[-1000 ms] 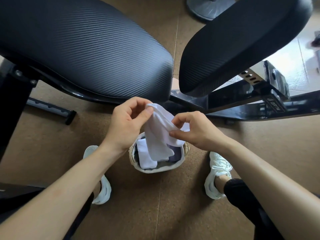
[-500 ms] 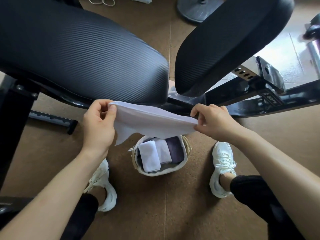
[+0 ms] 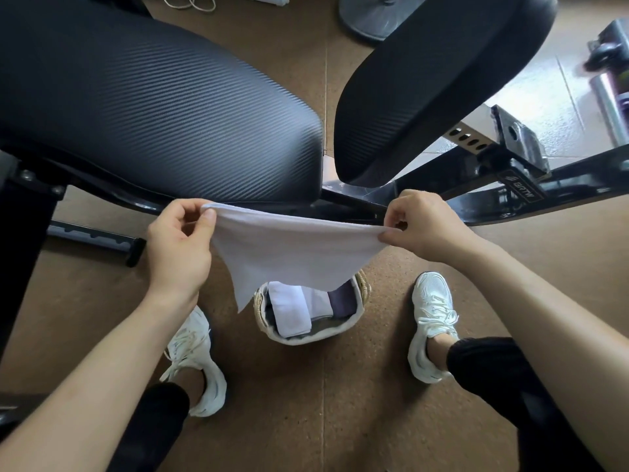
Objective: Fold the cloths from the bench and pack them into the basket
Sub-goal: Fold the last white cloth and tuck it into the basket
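Observation:
A white cloth (image 3: 289,253) hangs spread in the air between my hands, its lower corners drooping. My left hand (image 3: 180,247) pinches its left top corner and my right hand (image 3: 418,226) pinches its right top corner. Directly below, on the floor between my feet, stands a small woven basket (image 3: 316,337) with a white liner. Inside it lie folded cloths (image 3: 292,311), two white and one grey-purple; the hanging cloth hides the basket's far rim. The black padded bench (image 3: 153,107) spans the upper left with nothing lying on it.
The bench's second pad (image 3: 432,76) and black metal frame (image 3: 520,189) sit at the upper right. A round grey stand base (image 3: 367,15) is on the floor beyond. My white shoes (image 3: 194,359) flank the basket on a brown floor.
My hands have moved apart, pulling the bunched white cloth open into a spread sheet over the basket. The view has tipped slightly farther back.

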Tool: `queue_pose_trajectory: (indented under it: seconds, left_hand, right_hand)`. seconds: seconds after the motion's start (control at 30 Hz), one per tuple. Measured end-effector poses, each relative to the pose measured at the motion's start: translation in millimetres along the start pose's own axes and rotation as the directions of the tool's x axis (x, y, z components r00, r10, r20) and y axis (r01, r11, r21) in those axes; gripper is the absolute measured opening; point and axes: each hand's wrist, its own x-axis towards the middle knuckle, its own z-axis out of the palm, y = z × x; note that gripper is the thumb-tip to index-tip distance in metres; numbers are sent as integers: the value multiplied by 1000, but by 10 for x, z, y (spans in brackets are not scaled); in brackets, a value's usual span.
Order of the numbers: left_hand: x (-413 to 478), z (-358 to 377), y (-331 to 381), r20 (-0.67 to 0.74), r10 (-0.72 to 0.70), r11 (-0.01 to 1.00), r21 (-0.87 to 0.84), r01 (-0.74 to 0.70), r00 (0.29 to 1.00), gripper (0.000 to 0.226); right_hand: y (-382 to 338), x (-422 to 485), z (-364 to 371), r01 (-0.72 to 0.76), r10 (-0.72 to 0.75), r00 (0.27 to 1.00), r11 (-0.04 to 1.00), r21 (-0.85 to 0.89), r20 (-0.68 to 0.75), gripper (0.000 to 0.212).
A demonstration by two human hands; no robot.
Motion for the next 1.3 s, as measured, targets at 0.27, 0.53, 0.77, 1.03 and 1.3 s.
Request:
queue_pose_trajectory:
  seconds: [0.27,0.53,0.77,1.03,1.3]
  left_hand:
    - [86,46,-208,-18,-192,979,-72,191,981,11]
    - [89,63,-197,-66,-154,983,-108,146,986,15]
    - [63,103,-284,40,-234,969,92,229,971,7]
    - [55,155,-216,-15,-239,970,32,240,971,6]
    - [20,153,-155,-22,-271,962,-33,270,962,9]
  right_hand:
    - [-45,-35,-67,110,-118,993,976,190,28,23]
    - [1,21,-44,153,-98,960,968,199,-261,4]
    - [59,9,-41,84,-84,996,996,-10,-19,10]
    - [106,49,-94,-133,192,971,928,347,-140,10]
    - [89,85,13,-226,410,902,712,665,-133,14]
